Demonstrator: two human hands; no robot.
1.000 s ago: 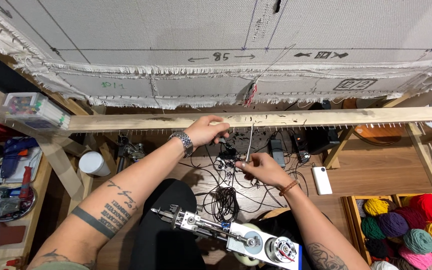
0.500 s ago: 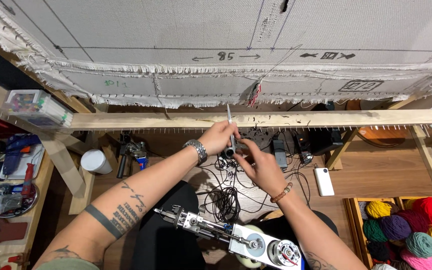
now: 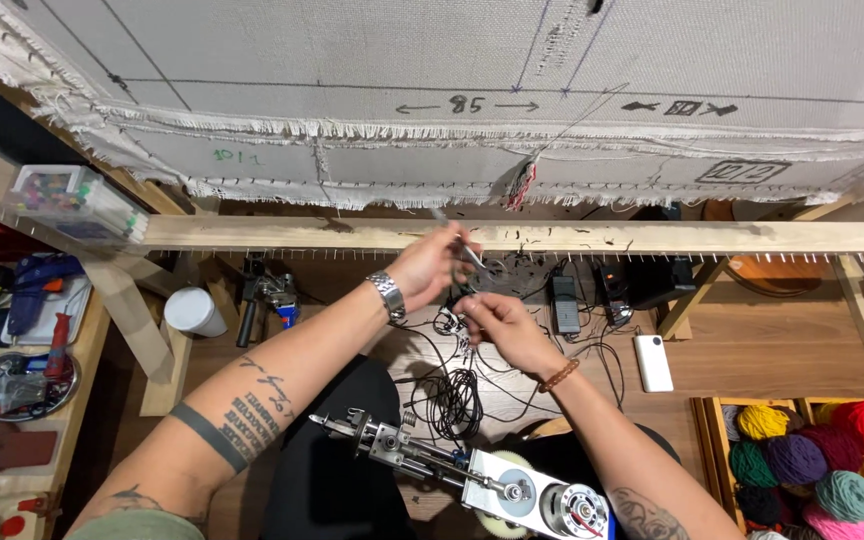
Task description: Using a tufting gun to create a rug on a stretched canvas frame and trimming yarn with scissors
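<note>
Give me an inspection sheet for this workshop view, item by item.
Surface: wooden beam with a row of pins, under stretched grey cloth with frayed edges.
Job's things: thin metal rod held between both hands; motor tool lying on the lap.
Clutter: white cup, blue glue gun, round tin, clear box of pens.
Hands: left hand gripping the rod; right hand pinching small parts just below it.
Cables: black cords tangled on the floor by adapters.
Surroundings: yarn balls in wooden crate, white power bank.
</note>
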